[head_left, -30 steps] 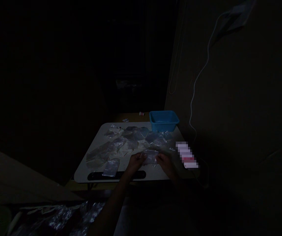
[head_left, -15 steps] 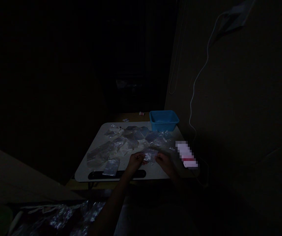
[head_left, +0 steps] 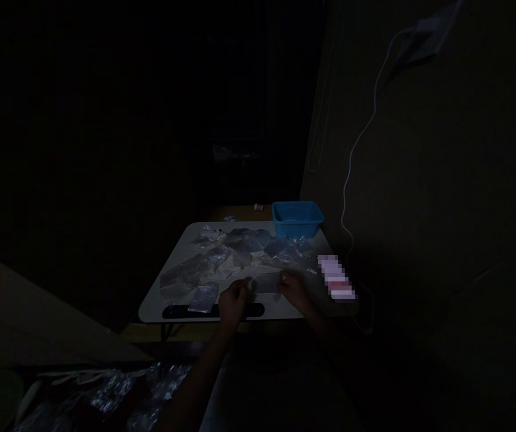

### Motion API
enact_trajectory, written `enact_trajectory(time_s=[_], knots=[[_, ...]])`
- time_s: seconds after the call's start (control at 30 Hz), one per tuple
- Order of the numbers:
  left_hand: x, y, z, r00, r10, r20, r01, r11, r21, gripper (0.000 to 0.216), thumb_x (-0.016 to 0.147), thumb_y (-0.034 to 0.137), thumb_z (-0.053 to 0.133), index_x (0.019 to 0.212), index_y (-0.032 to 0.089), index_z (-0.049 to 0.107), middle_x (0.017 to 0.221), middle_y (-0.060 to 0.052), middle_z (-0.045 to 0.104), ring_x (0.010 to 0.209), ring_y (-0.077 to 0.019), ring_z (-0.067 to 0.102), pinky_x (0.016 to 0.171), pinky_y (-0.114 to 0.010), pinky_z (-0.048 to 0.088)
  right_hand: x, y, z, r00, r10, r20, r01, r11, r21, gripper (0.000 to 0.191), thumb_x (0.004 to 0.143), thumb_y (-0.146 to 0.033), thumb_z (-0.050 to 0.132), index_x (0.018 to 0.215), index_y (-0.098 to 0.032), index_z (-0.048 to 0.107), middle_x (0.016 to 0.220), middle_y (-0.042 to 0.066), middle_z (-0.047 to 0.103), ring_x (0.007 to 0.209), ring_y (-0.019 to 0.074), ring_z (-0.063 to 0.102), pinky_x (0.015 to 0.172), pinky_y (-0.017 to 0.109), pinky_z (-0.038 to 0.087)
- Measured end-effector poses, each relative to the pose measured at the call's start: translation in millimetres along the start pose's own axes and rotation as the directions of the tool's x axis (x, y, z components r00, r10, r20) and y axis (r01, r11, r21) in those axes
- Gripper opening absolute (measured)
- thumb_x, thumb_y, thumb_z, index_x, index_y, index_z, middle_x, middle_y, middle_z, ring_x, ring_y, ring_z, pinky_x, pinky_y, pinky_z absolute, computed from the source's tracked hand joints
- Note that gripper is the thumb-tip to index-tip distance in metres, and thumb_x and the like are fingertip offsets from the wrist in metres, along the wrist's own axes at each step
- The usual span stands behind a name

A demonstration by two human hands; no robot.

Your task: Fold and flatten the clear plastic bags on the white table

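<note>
A clear plastic bag [head_left: 266, 284] is stretched flat between my two hands, low over the front of a white folding table [head_left: 154, 309]. My left hand [head_left: 234, 298] is closed at the bag's left end, its fingers pinched together. My right hand [head_left: 293, 287] pinches the right end. Left of my left hand, a small flat plastic bag [head_left: 204, 298] overlaps the table's dark slot. Beyond my hands lie several crumpled clear plastic bags [head_left: 240, 246]. The light is very dim, so finger details are hard to make out.
A blue plastic basin [head_left: 297, 222] stands at the table's back right corner. A blurred-out pinkish slab [head_left: 336, 279] lies at the right edge. A white cable [head_left: 350, 162] hangs along the right wall. Shiny crumpled plastic [head_left: 114, 390] lies low at left.
My left hand has moved left and a little down. The bag, bunched before, is now drawn out flat between my hands. The view has shifted slightly.
</note>
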State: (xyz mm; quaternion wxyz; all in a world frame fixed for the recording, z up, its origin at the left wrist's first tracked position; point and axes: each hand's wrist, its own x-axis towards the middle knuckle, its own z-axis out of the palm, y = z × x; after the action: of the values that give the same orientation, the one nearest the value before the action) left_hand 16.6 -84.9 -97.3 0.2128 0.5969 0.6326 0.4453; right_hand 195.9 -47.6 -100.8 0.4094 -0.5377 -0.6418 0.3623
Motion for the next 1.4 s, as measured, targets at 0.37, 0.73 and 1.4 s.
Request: enact_trajectory(time_s=[0.37,0.73,1.4], knots=[[4.7,20.0,21.3,0.726,0.501,0.472,-0.655,0.713,0.251,0.041,0.085,0.021,0.03,0.125,0.013,0.037,0.128,-0.01,0.041,0.119,-0.019,0.035,0.099,-0.037,0.029,-22.5,-14.5,-22.0,0.994,-0.11,-0.005,0.097,0.895,-0.436,0.031,0.073,-0.013,0.039,0.096,-0.015,0.061,0.088,0.011,0.065,0.081,0.0206,0.06,0.073,0.03,0.044],[1.5,13.9,39.4,0.71,0.369,0.6,-0.688,0.545,0.479,0.049,0.085,0.03,0.026,0.127,0.006,0.031,0.135,-0.017,0.028,0.126,-0.0232,0.021,0.101,-0.04,0.02,-51.9,-0.4,-2.8,0.932,-0.326,0.157,0.336,0.619,-0.71,0.044,0.082,-0.021,0.031,0.125,-0.012,0.038,0.131,0.011,0.038,0.123,0.0207,0.028,0.101,0.041,0.022],[7.0,2.4,27.8,0.765,0.344,0.544,-0.636,0.534,0.557,0.047,0.086,0.028,0.024,0.128,0.008,0.03,0.135,-0.014,0.03,0.126,-0.0222,0.021,0.101,-0.041,0.017,-57.5,-6.0,2.7,0.91,-0.345,0.229,0.388,0.519,-0.762,0.046,0.087,-0.036,0.025,0.124,-0.012,0.04,0.131,0.012,0.037,0.124,0.0219,0.024,0.101,0.046,0.008]])
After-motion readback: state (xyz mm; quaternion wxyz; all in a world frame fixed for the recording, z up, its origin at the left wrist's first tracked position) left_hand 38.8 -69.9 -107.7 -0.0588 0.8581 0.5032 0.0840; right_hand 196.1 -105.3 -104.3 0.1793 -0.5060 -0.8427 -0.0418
